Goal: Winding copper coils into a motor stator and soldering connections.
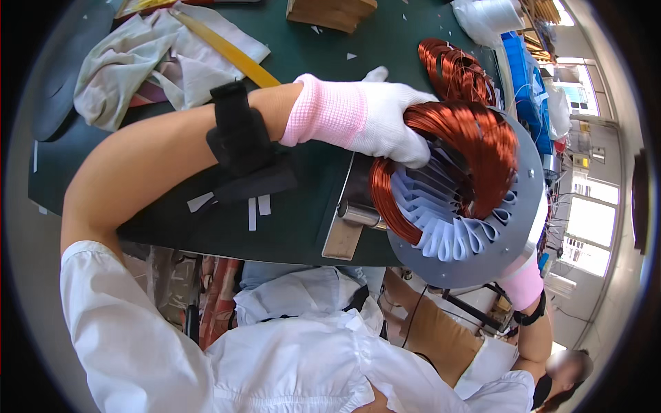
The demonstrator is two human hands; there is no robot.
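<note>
A round motor stator with a grey metal ring stands at the table's right edge. White folded insulating papers line its slots. A thick copper wire coil arches over its upper side, and more copper winding curves along its left. My left hand, in a white glove with a pink cuff, is closed on the coil's left part, its thumb toward the slots. My right hand, also gloved, is at the stator's lower right side; the ring hides its fingers.
Another copper coil bundle lies behind the stator. A metal block with a cylinder touches its left. Crumpled cloth, a yellow strip, a wooden block and paper scraps lie on the green table. Another person is at lower right.
</note>
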